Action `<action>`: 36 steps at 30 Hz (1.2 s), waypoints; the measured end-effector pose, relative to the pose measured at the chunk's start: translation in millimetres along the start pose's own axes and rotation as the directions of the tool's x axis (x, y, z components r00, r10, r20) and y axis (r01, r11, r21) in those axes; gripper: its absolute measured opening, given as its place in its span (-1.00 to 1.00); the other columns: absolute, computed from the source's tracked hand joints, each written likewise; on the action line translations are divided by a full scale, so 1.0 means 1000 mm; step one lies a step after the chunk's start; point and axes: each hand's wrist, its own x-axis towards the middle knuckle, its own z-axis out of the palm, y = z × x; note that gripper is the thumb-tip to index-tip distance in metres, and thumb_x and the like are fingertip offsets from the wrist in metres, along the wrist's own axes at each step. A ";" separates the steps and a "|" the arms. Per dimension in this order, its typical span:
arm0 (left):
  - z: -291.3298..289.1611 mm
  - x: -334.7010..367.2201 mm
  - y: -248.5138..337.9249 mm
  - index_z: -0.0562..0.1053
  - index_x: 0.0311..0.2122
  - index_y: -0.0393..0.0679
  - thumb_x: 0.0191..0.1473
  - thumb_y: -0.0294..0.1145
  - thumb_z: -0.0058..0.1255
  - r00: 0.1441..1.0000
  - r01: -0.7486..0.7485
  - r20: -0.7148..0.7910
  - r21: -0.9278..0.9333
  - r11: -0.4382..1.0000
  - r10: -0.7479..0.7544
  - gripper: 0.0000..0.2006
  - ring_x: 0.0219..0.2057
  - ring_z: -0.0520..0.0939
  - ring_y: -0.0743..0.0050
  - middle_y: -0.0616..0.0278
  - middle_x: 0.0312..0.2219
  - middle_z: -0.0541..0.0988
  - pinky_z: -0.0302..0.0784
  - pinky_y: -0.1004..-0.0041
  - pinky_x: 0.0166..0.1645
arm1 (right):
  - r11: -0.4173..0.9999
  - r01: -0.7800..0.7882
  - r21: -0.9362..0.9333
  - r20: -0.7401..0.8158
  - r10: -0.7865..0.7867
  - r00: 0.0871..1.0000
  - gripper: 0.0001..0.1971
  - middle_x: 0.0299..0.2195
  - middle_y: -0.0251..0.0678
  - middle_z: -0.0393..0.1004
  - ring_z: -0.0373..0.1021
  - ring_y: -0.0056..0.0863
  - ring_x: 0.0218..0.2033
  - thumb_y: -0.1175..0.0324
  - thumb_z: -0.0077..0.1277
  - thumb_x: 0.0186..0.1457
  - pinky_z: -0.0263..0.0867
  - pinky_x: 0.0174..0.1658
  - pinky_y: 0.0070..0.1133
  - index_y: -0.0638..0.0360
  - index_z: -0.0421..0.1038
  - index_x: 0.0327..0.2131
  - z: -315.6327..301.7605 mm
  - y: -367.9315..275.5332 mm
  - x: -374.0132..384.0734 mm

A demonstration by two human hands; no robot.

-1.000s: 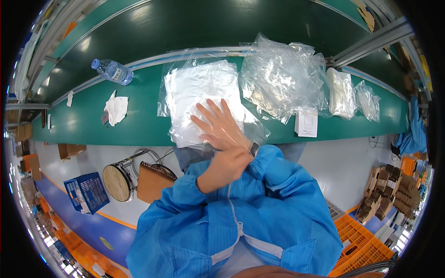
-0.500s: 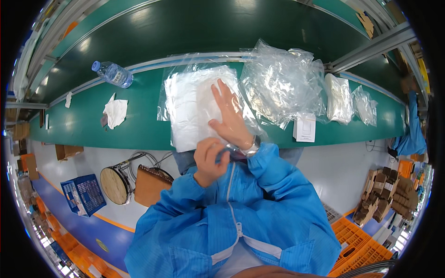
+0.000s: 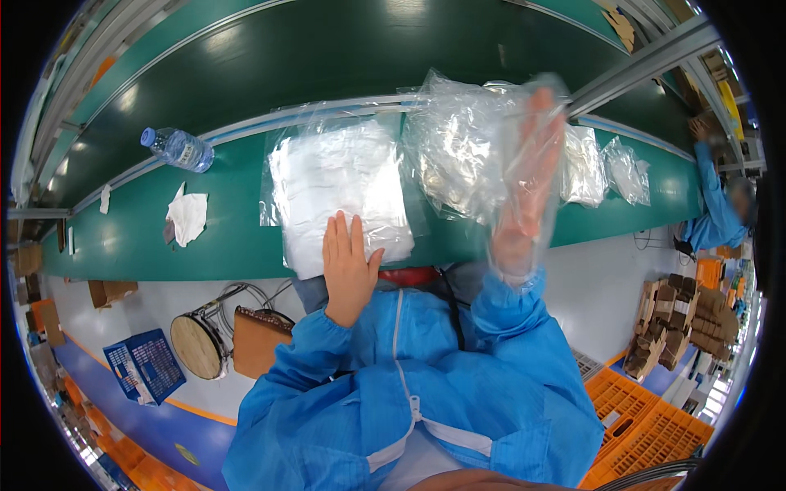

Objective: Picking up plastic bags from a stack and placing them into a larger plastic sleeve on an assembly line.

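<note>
My left hand (image 3: 348,266) lies flat, fingers stretched out, on the near edge of a neat stack of clear plastic bags (image 3: 336,176) that looks whitish on the green bench. To its right, my right hand (image 3: 530,176) is raised with its fingers straight and smeared by motion. A clear plastic bag (image 3: 501,196) surrounds that hand down to the wrist. Behind it sits a loose heap of crumpled clear bags (image 3: 446,147), partly covered by the hand.
Further right on the bench (image 3: 237,237) lie a folded bundle of clear film (image 3: 584,168) and a small clear bag (image 3: 629,172). At left are a water bottle (image 3: 178,150) and a crumpled white cloth (image 3: 188,217). Another person's blue sleeve (image 3: 714,200) shows at far right.
My right hand has swung from the stack to the right, over the crumpled bags, with a clear bag around it. My left hand has uncurled and come down flat on the stack.
</note>
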 end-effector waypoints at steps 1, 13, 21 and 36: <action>-0.001 0.000 0.001 0.19 0.35 -0.36 0.15 -0.26 0.19 1.000 0.010 -0.016 0.026 1.000 -0.010 -0.26 0.38 0.13 -0.41 -0.34 0.36 0.14 0.09 -0.05 0.39 | 0.949 0.146 -0.278 -0.044 -0.165 0.985 0.03 0.49 0.02 -0.17 -0.15 0.03 0.48 -0.45 -0.11 0.17 -0.29 0.45 -0.05 -0.03 -0.16 0.49 -0.008 0.003 0.008; -0.021 -0.004 -0.001 0.18 0.34 -0.37 0.12 -0.30 0.23 0.998 0.019 0.058 -0.064 0.998 -0.015 -0.24 0.32 0.22 -0.40 -0.37 0.32 0.19 0.22 -0.01 0.34 | 0.232 0.079 -0.969 0.125 0.193 0.973 -0.31 0.39 0.04 0.10 0.00 0.15 0.41 -0.07 -0.05 0.28 -0.12 0.38 0.10 0.04 0.18 0.37 -0.033 0.155 -0.023; -0.046 -0.010 -0.025 0.27 0.26 -0.38 0.06 -0.62 0.07 0.990 -0.033 0.132 -0.125 0.992 0.049 -0.39 0.20 0.44 -0.16 -0.20 0.14 0.42 0.43 0.15 0.24 | 0.330 0.106 -0.938 0.177 0.194 0.965 -0.44 0.35 0.03 0.17 0.12 0.14 0.35 0.34 0.00 0.27 0.07 0.35 -0.07 0.21 0.23 0.31 -0.053 0.094 -0.066; -0.042 0.000 -0.001 0.61 -0.28 -0.32 0.01 -0.67 0.19 0.983 0.017 -0.164 -0.384 0.923 -0.086 -0.87 -0.21 0.69 0.13 0.05 -0.24 0.66 0.61 0.34 -0.11 | 0.725 -0.687 -0.045 0.187 0.681 0.708 -0.75 -0.20 -0.26 0.57 0.47 -0.62 -0.30 0.51 0.12 0.22 0.37 -0.26 -0.67 0.39 0.51 -0.04 0.030 -0.001 -0.189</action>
